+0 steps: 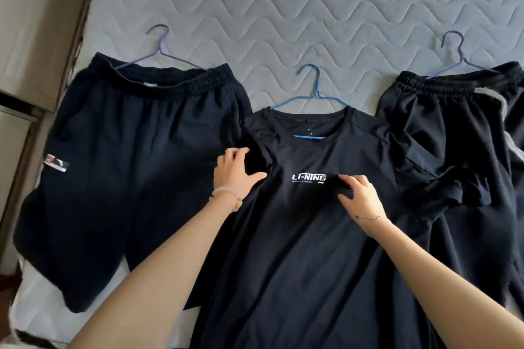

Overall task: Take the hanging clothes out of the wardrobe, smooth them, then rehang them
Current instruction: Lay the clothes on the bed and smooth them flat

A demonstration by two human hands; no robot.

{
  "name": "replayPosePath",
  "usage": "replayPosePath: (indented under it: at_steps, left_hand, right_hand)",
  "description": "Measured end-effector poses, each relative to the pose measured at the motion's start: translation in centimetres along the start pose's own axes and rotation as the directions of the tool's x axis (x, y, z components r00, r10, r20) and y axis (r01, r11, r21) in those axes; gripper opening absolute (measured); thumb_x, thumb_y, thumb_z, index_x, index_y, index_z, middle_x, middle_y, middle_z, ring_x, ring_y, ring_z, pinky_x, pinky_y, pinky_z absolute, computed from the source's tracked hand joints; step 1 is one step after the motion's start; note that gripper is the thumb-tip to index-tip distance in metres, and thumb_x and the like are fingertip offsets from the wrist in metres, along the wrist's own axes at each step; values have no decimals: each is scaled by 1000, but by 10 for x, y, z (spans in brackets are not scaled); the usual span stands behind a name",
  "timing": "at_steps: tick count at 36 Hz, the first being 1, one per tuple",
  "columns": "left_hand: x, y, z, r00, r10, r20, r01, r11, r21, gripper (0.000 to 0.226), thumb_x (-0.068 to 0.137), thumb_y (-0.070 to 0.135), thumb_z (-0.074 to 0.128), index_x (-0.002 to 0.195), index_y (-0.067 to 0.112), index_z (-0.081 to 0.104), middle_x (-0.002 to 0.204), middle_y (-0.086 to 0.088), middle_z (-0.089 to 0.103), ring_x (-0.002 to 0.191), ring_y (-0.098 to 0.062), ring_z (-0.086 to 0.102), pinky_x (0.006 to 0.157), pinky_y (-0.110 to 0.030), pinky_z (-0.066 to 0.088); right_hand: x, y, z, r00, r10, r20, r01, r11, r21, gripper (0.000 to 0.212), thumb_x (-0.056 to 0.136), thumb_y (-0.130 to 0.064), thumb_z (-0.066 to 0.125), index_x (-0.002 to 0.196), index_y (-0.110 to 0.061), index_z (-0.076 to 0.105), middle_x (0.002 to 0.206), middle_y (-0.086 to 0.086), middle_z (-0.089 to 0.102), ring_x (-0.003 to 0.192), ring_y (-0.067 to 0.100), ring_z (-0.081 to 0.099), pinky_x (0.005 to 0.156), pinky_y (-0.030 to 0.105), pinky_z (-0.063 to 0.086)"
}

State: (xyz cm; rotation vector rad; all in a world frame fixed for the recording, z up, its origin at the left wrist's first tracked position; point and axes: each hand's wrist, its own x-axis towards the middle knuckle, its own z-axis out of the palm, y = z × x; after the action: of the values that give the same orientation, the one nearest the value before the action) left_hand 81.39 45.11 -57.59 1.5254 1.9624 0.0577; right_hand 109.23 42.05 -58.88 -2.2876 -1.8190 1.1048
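Three garments lie on the grey quilted mattress (283,8): navy shorts (136,164) left, navy logo T-shirt (297,235) centre, black striped trousers (453,136) right. The left hand (235,170) bunches the shirt's sleeve in curled fingers; the right hand (360,195) pinches chest cloth. Best pull outward evenly, flattening folds.

Below the left hand (234,176) and right hand (361,198), the shirt (297,249) runs off the bottom edge. Above the grip, its collar hides the hanger (317,85) below the neck. Left of the right hand, the logo's small print (304,183) is unreadable. Far right, shorts (453,136) are cut off.
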Motion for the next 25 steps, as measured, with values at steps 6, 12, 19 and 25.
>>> replayPosePath:
  at_steps: [6,12,19,25]
  left_hand:
    - [1,10,11,984,52,-171,-45,998,45,57,78,56,62,125,27,49,126,2,47,111,-21,47,96,-35,37]
    - [3,25,8,948,-22,-319,-42,980,-192,13,89,28,58,92,17,66,107,2,59,101,-21,53,83,-27,33]
    - [21,-6,-58,913,-234,-335,22,847,-532,12,91,13,48,80,14,55,80,-5,56,77,-22,49,62,-21,30]
    - [35,-74,-95,917,-242,-318,131,934,-332,17,95,13,40,86,8,53,87,-16,58,75,-26,49,64,-30,34]
  right_hand:
    - [-1,2,-2,1000,2,4,-1,999,-49,50,89,-16,57,137,-18,46,133,2,45,120,21,43,85,28,40]
    - [-9,4,-2,999,-40,33,44,991,-130,49,90,-17,55,138,-17,45,139,-1,43,124,21,44,92,32,44]
    - [-12,9,-6,994,-56,89,71,981,-182,48,90,-18,53,137,-21,46,146,-9,39,128,17,42,95,35,47]
    - [-2,12,-24,991,-120,-65,108,979,-170,47,87,-11,53,133,-17,50,135,2,52,121,25,49,98,38,44]
